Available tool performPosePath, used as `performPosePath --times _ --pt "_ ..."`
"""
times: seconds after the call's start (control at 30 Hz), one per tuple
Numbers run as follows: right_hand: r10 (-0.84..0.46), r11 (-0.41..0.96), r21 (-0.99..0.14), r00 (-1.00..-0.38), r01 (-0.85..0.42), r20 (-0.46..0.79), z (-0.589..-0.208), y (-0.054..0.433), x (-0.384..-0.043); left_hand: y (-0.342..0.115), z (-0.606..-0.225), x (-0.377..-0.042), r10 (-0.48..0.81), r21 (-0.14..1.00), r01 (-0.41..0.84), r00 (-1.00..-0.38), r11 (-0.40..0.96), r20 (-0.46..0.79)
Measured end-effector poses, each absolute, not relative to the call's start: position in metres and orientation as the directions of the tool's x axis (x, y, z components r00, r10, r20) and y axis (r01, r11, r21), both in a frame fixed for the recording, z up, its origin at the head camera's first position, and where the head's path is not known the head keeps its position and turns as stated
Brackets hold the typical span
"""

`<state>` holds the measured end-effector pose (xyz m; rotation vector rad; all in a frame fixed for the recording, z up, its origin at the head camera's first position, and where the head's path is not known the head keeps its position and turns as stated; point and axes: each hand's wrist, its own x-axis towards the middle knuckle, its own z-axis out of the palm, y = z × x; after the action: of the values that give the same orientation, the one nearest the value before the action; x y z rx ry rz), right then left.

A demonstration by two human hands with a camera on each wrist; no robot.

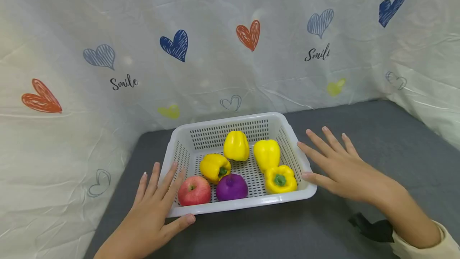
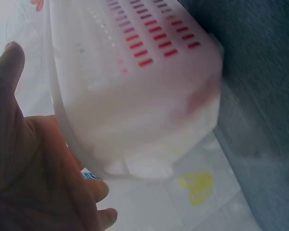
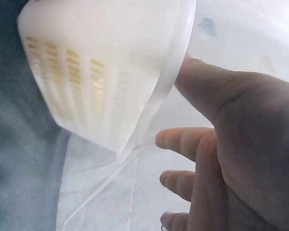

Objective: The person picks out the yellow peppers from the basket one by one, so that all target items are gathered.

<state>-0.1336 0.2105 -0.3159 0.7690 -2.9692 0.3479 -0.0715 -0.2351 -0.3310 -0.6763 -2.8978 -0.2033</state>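
A white perforated plastic basket [image 1: 230, 207] sits on the grey table. Inside it lie several yellow bell peppers [image 1: 236, 146], a red apple [image 1: 194, 191] at the front left and a round purple vegetable [image 1: 231, 187], perhaps an onion, beside the apple. My left hand [image 1: 154, 207] spreads its fingers over the basket's left rim. On the other side, my right hand [image 1: 341, 169] hovers with spread fingers by the right rim; its thumb tip is at or very near the rim. Both wrist views show the basket's outer wall [image 2: 135, 106] close to the palms, and neither hand grips it.
Dark grey cloth covers the table [image 1: 359, 131]. Behind and to the left hangs a white curtain [image 1: 208, 79] printed with hearts and the word Smile. A black strap-like piece [image 1: 373, 228] shows by the right wrist, next to a cream sleeve [image 1: 427, 245].
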Motion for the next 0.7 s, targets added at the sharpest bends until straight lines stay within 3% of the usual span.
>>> performPosePath --times 0.43,0.57,0.7 --pt "-0.591 0.783 -0.141 -0.796 -0.605 0.135 -0.304 0.181 -0.145 -0.215 -0.333 -0.071 0.467 0.155 0.47 -0.882 0.869 0.059" --pt "-0.617 0.761 -0.158 -0.778 -0.629 0.122 -0.304 0.172 -0.147 -0.213 -0.334 -0.071 0.484 0.145 0.492 -0.871 0.859 0.085" --pt "-0.637 0.741 -0.184 -0.763 -0.646 0.115 -0.305 0.166 -0.149 -0.21 -0.337 -0.072 0.553 0.118 0.572 -0.818 0.812 0.157"
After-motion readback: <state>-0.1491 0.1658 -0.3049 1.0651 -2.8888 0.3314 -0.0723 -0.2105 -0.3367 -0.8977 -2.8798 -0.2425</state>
